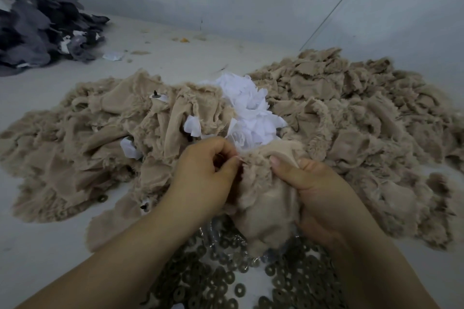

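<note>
A beige furry fabric piece (266, 198) is held up between both hands in the lower middle. My left hand (203, 178) has its fingers curled and pinches the piece's upper left edge. My right hand (316, 190) grips the right side, thumb pressed on top of the cloth. What lies inside the folded piece is hidden.
Heaps of beige plush pieces (351, 113) spread left and right on the pale table (37, 246). White fabric scraps (248, 108) lie in the middle. Several dark ring washers (226, 278) lie near me. A dark grey fabric pile (37, 22) sits at the far left. A wall stands behind.
</note>
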A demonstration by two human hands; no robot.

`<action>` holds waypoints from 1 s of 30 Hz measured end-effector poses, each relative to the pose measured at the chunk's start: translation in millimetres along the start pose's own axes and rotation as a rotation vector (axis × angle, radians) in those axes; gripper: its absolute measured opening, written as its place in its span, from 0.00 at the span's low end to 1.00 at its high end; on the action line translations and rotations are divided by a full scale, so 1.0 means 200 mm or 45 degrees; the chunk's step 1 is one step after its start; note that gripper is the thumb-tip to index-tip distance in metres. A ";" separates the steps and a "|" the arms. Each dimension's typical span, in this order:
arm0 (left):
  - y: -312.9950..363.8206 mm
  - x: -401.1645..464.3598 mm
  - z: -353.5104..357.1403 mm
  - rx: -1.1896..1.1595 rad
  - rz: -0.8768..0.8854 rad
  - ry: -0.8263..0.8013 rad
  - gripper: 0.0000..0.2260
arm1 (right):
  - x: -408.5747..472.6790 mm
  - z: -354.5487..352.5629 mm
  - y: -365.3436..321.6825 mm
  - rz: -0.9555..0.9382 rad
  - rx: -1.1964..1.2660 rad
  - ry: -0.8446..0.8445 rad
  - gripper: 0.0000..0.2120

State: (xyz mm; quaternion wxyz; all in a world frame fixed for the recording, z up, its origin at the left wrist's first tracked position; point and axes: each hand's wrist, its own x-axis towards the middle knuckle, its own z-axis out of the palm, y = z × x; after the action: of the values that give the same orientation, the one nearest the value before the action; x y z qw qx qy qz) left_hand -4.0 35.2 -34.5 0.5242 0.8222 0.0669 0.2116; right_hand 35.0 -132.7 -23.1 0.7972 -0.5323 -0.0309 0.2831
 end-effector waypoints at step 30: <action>0.04 -0.04 0.00 -0.177 0.045 -0.015 0.13 | -0.02 0.08 0.03 0.058 0.198 0.101 0.18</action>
State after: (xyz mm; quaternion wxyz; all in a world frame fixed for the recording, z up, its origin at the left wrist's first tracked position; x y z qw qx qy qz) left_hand -12.9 29.0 -29.0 0.5765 0.7861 0.0345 0.2201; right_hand 22.8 -119.2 -20.0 0.8301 -0.4801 0.0349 0.2815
